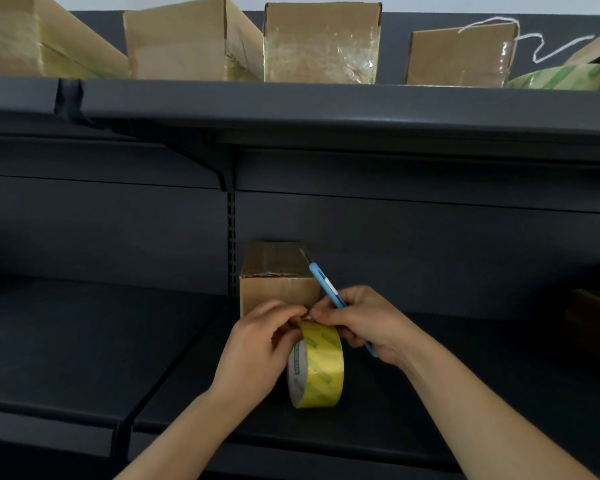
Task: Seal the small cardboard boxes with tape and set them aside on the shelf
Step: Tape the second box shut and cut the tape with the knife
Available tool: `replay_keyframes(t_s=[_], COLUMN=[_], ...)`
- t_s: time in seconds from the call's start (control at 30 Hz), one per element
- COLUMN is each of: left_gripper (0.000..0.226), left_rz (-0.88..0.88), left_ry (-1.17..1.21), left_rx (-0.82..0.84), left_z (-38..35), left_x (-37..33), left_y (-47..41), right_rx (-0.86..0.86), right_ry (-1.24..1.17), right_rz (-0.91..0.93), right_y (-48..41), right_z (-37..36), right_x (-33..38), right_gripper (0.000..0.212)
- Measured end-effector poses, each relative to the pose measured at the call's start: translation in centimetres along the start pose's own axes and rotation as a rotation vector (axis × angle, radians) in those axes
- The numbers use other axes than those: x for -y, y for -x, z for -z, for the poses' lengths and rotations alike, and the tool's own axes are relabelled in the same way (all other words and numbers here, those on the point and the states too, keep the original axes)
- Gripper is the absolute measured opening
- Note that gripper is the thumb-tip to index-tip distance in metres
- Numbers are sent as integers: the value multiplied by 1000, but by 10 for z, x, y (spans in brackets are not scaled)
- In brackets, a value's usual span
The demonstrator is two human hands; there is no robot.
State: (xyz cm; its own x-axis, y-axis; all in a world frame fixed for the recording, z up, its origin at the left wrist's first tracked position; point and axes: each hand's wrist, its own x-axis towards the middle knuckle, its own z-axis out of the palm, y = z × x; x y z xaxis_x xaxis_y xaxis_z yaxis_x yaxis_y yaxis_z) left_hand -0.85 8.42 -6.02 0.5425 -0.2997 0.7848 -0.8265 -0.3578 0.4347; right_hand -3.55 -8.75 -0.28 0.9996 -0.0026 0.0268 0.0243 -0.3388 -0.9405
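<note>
While the tape roll (317, 365) stands on edge on the shelf (187, 393), my left hand (257, 344) and right hand (364, 323) pinch its top, the right also gripping a blue knife (326, 285). The small box (278, 278) sits just behind, equally near both.

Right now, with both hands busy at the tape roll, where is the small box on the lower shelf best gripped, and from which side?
The small box stands upright close to the back panel, so the rear is closed off, and its top flaps look untaped. Probably grip across its left and right walls, coming from the front and above.
</note>
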Motion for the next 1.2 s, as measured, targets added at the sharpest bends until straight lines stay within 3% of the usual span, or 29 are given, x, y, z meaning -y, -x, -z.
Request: replay_keyframes(t_s=[0.1,0.2,0.33,0.43,0.67,0.87,0.97,1.07,1.2], left_gripper=[35,45,18,8,13,13,11,10,11], left_rz=[49,256,508,543,557,813,865,871,808], left_ry=[22,150,252,202,2,477,579,578,336], left_rx=[64,133,182,195,222,114,94,110,249], left_z=[6,15,22,24,24,13,9,8,15], left_x=[-3,-11,-24,-29,-33,-38,-40,-38,-26], left_y=[-4,-11,-23,-28,-28,-19,-15,-14,-11], right_rx=[-15,-16,-3,-11,-22,-59,-59,-19,-25], right_ry=[4,4,22,39,-17,-17,39,146,219], right_rz=[9,39,83,106,75,190,174,109,35], right_y=[0,1,4,6,10,14,16,18,20], right_z=[-3,-5,-8,-10,-9,2,12,25,39], right_x=[-1,-2,0,0,2,0,-5,-15,-34], right_gripper=[8,6,6,7,11,15,25,25,32])
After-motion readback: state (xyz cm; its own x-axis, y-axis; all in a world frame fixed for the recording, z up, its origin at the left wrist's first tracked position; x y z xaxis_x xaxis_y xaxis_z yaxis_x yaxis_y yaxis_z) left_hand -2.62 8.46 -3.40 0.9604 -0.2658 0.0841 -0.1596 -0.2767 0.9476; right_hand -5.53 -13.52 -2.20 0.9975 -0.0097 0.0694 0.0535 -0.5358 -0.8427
